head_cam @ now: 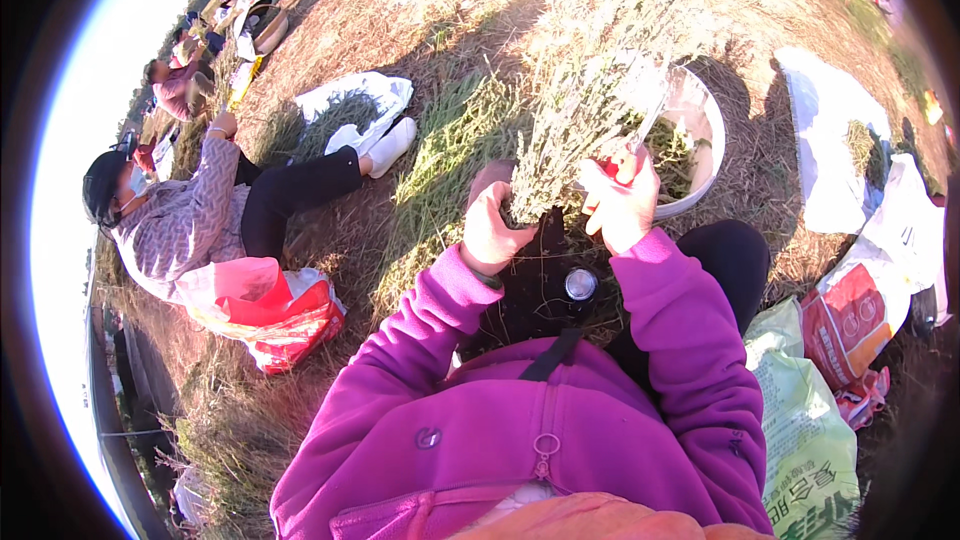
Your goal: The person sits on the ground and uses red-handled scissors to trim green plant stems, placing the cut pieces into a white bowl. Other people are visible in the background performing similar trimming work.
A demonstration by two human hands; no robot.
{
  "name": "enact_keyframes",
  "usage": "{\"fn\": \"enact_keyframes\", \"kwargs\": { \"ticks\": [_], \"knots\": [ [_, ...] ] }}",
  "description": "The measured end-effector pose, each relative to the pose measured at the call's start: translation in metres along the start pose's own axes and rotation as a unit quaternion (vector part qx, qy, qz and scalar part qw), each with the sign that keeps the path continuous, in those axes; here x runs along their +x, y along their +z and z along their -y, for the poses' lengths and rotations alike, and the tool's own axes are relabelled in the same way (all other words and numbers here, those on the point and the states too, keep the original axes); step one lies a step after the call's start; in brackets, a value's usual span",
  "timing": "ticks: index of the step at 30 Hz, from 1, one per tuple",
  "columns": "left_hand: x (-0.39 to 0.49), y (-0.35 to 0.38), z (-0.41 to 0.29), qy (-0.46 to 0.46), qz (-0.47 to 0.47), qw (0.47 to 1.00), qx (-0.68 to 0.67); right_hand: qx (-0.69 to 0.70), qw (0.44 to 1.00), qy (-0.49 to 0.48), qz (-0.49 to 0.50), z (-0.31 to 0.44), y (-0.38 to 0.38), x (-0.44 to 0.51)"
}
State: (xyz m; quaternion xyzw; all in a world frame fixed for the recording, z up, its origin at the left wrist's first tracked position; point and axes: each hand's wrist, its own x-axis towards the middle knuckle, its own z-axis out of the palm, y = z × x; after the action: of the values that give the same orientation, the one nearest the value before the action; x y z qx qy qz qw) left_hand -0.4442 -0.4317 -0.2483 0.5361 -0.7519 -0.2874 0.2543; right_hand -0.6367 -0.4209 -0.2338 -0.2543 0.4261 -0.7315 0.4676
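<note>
My left hand (495,229) is closed around the lower stems of a bunch of pale green herb stalks (555,157), whose tops fan out away from me. My right hand (622,199) grips the red handles of a pair of scissors, beside the bunch. The metal scissor blades (652,120) point away from me, over the near side of a white bucket (709,165); whether they are apart is hard to tell. Cut green plant pieces (667,150) lie inside the bucket. More long green stalks (450,150) are heaped on the ground left of my left hand.
A seated person (187,217) is at the left, beside a red and white bag (285,315). A white sheet (367,97) holds cut plants. At right lie another white sheet (825,142) and a green printed sack (802,420). A round metal lid (580,284) shows between my arms.
</note>
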Motion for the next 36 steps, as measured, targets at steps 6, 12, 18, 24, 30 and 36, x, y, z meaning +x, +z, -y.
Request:
{"fn": "enact_keyframes", "kwargs": {
  "ticks": [6,12,18,24,30,36],
  "knots": [
    [0.005,-0.02,-0.016,0.017,0.152,0.905,-0.398,0.003,1.0,0.014,0.013,-0.002,0.005,0.0],
    [0.003,-0.027,-0.004,-0.109,0.162,0.845,-0.497,0.022,0.999,0.022,0.041,-0.003,0.005,0.0],
    [0.002,-0.007,0.001,-0.086,0.095,0.867,-0.482,0.005,0.999,0.007,0.034,-0.008,0.002,0.006],
    [-0.002,-0.006,-0.008,-0.083,0.112,0.868,-0.476,-0.015,0.999,0.028,0.011,-0.006,0.002,0.009],
    [-0.002,-0.009,-0.013,-0.096,0.103,0.866,-0.479,0.054,0.997,-0.024,0.05,-0.017,-0.006,0.014],
    [-0.003,-0.009,-0.01,-0.101,0.084,0.872,-0.471,-0.01,0.993,-0.107,0.055,-0.015,-0.002,0.013]
  ]
}}
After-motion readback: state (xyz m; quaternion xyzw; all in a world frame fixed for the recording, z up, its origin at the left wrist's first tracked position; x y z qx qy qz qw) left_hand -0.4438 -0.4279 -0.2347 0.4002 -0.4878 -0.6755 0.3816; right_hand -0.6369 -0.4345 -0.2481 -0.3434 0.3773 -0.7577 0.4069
